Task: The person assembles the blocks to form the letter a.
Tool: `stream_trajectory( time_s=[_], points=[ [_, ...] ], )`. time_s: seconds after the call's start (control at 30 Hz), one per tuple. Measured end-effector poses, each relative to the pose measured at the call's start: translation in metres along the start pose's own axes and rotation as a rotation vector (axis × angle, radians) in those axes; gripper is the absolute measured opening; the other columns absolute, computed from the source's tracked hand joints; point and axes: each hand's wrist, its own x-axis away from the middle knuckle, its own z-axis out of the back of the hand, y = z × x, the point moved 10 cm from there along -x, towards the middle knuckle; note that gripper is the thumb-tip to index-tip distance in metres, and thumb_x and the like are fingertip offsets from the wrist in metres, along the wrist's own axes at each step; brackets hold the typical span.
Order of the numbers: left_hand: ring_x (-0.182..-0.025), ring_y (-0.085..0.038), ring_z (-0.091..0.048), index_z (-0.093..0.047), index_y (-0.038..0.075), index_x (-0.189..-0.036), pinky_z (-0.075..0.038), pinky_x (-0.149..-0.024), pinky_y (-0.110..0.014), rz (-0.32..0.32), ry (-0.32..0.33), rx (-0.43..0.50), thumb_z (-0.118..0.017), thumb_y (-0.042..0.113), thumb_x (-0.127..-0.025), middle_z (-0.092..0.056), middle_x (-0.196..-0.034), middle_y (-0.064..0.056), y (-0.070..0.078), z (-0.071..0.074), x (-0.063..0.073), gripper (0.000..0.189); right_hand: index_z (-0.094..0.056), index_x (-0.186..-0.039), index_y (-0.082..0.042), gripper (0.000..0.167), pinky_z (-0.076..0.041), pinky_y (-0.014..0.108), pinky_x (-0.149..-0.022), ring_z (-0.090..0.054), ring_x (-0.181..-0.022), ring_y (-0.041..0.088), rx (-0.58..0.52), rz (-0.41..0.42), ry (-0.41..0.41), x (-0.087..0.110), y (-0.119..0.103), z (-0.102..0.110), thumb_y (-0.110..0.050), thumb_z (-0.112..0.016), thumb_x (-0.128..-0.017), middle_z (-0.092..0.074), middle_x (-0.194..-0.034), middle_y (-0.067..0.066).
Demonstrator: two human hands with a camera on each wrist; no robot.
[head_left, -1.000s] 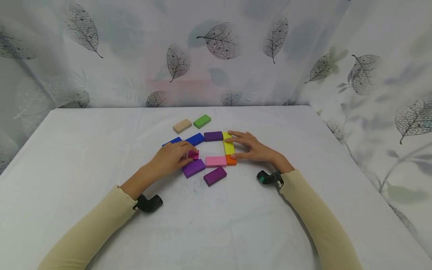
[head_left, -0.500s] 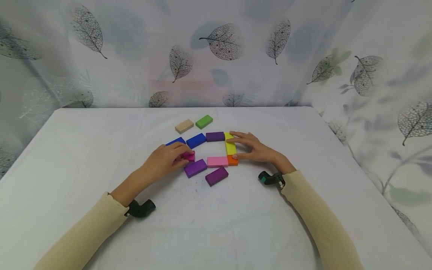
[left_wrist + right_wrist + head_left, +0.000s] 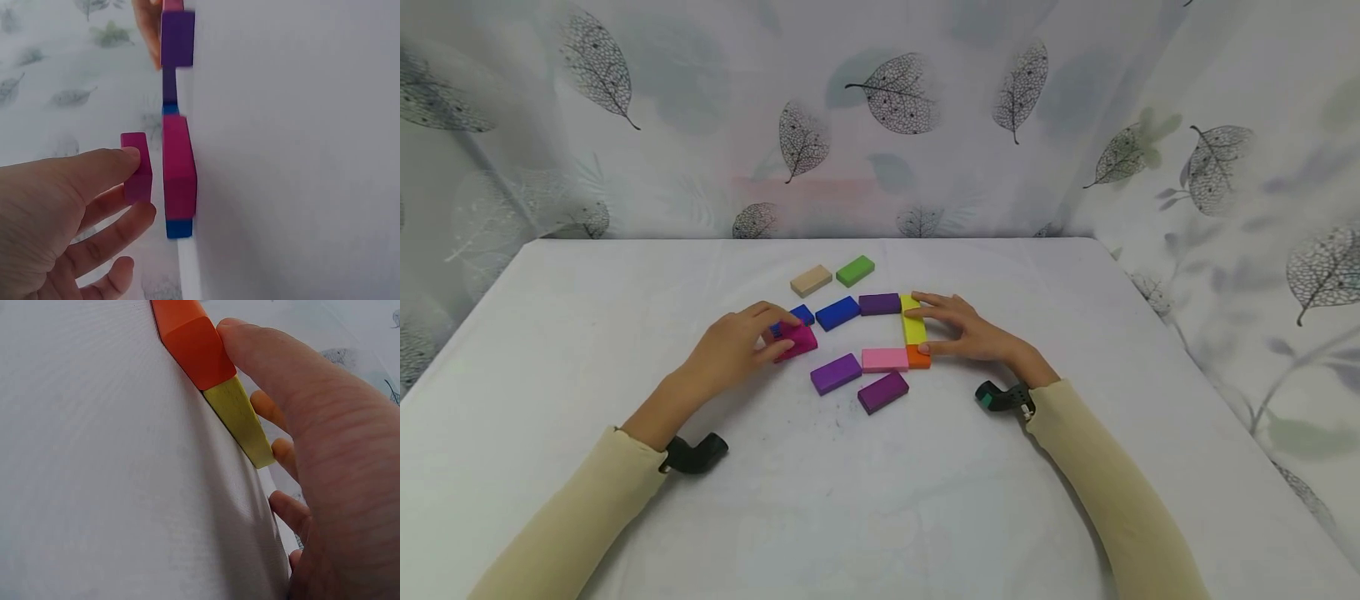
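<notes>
My left hand pinches a magenta block between thumb and fingers, raised off the white tabletop. A second magenta block lies on the table beside it, close to a blue block partly hidden behind the hand. My right hand has its fingers spread at the right end of the arrangement. Its thumb touches an orange block, and its fingertips are at a yellow block. Between the hands lie another blue block, a dark purple block and a pink block.
A violet block and a plum block lie nearer the front. Farther back are a tan block and a green block. Leaf-patterned cloth hangs behind the white table.
My left hand has moved left with the pinched magenta block, away from the violet block and towards the left blue one. My right hand has stayed in place.
</notes>
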Motion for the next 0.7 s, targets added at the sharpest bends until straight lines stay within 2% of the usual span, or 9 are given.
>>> stream_trajectory(
  time_s=[0.1, 0.27, 0.53, 0.7],
  points=[
    [-0.076, -0.018, -0.063, -0.065, 0.010, -0.118, -0.049, -0.065, -0.032, 0.069, -0.013, 0.006, -0.075, 0.015, -0.086, -0.066, -0.111, -0.009, -0.015, 0.004, 0.001, 0.033, -0.051, -0.142, -0.013, 0.057, 0.003, 0.059, -0.116, -0.015, -0.148, 0.032, 0.002, -0.001, -0.002, 0.000, -0.001, 0.001, -0.021, -0.070, -0.089, -0.026, -0.159, 0.011],
    [-0.080, -0.020, -0.062, -0.064, 0.009, -0.121, -0.049, -0.066, -0.033, 0.163, -0.051, 0.008, -0.072, 0.016, -0.089, -0.065, -0.114, -0.009, -0.037, 0.007, 0.005, 0.033, -0.051, -0.143, -0.014, 0.058, 0.004, 0.058, -0.116, -0.015, -0.148, 0.031, 0.010, 0.003, -0.002, 0.000, -0.001, 0.001, -0.022, -0.070, -0.088, -0.025, -0.160, 0.010],
    [-0.086, -0.023, -0.060, -0.064, 0.006, -0.122, -0.050, -0.069, -0.036, 0.256, -0.104, 0.016, -0.069, 0.015, -0.091, -0.064, -0.117, -0.014, -0.059, 0.009, 0.010, 0.033, -0.051, -0.142, -0.012, 0.057, 0.009, 0.057, -0.116, -0.015, -0.148, 0.032, 0.009, 0.003, 0.001, 0.001, -0.002, 0.001, -0.022, -0.069, -0.089, -0.025, -0.159, 0.011],
    [-0.090, -0.026, -0.058, -0.063, 0.005, -0.122, -0.049, -0.072, -0.038, 0.321, -0.150, 0.056, -0.066, 0.016, -0.093, -0.063, -0.117, -0.015, -0.069, 0.005, 0.013, 0.032, -0.050, -0.143, -0.012, 0.058, 0.009, 0.057, -0.116, -0.014, -0.148, 0.033, 0.006, 0.003, -0.006, 0.001, -0.002, 0.000, -0.021, -0.069, -0.089, -0.025, -0.160, 0.011]
  ],
)
